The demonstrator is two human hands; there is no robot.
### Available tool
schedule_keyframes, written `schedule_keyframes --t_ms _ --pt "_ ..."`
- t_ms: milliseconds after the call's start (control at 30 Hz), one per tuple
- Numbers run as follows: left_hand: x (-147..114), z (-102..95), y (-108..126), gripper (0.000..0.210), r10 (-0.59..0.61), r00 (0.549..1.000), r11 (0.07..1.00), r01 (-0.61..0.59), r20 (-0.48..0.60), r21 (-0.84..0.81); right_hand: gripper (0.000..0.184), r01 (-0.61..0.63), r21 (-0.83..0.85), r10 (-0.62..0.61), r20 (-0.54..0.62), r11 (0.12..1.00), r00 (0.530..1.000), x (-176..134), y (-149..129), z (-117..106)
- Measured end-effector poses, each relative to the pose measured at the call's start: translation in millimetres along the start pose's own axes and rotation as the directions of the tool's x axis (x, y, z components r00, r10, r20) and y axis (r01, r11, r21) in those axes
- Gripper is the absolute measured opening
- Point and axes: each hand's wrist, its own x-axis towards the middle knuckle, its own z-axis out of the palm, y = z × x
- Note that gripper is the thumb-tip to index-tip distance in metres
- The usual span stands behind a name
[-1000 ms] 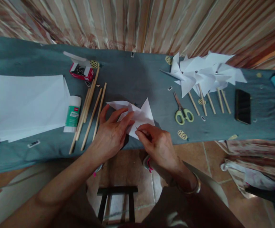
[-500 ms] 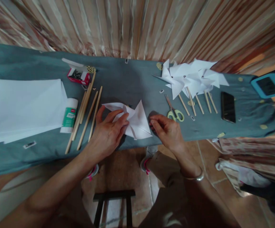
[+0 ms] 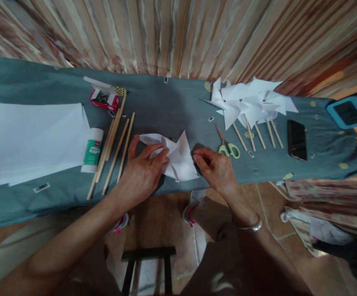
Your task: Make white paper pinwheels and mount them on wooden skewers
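Observation:
A white paper pinwheel [image 3: 180,158], its corners folded toward the middle, lies near the table's front edge. My left hand [image 3: 144,168] is closed on its left part, thumb and fingers pressing the folds at the centre. Just off the pinwheel's right edge is my right hand [image 3: 215,166], thumb and forefinger pinched together. Whatever is between those fingertips is too small to make out. Several wooden sticks [image 3: 114,158] lie left of my left hand. Green-handled scissors [image 3: 227,146] rest beyond my right hand.
At the left are a stack of white paper [image 3: 36,137] and a glue stick [image 3: 92,150]. An open red box of small dark pieces [image 3: 104,98] stands behind the sticks. Finished pinwheels [image 3: 252,100] on sticks lie back right, beside a phone [image 3: 297,139] and a blue-framed device [image 3: 350,112].
The view has shifted slightly, so the table's things sit a little further right. My left hand keeps its hold on the pinwheel, and my right hand stays pinched beside it.

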Motion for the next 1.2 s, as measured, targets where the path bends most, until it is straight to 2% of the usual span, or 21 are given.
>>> schedule_keyframes --t_ms 400,633,867,1000,1200 --pt "12 -1.5 -6 0.027 -0.023 0.999 0.999 0.024 0.038 -0.022 0.022 0.004 -0.127 -0.004 -0.004 0.992 1.000 12 -1 -1" --pt "18 5.5 -5 0.031 -0.036 0.999 0.999 0.037 0.026 -0.027 0.023 0.037 -0.209 -0.042 -0.017 0.977 0.999 13 -2 2" --pt "21 4.8 -2 0.033 -0.111 0.993 0.993 0.112 0.043 -0.020 0.023 0.044 -0.260 -0.052 -0.025 0.965 0.998 14 -6 0" --pt "14 4.8 -4 0.031 -0.115 0.992 0.990 0.118 0.044 -0.081 0.023 0.020 -0.228 -0.034 -0.057 0.973 0.998 14 -4 -1" --pt "6 5.3 -4 0.030 -0.148 0.989 0.972 0.148 0.017 -0.181 0.029 0.006 -0.091 -0.015 -0.095 0.996 0.995 16 0 1"
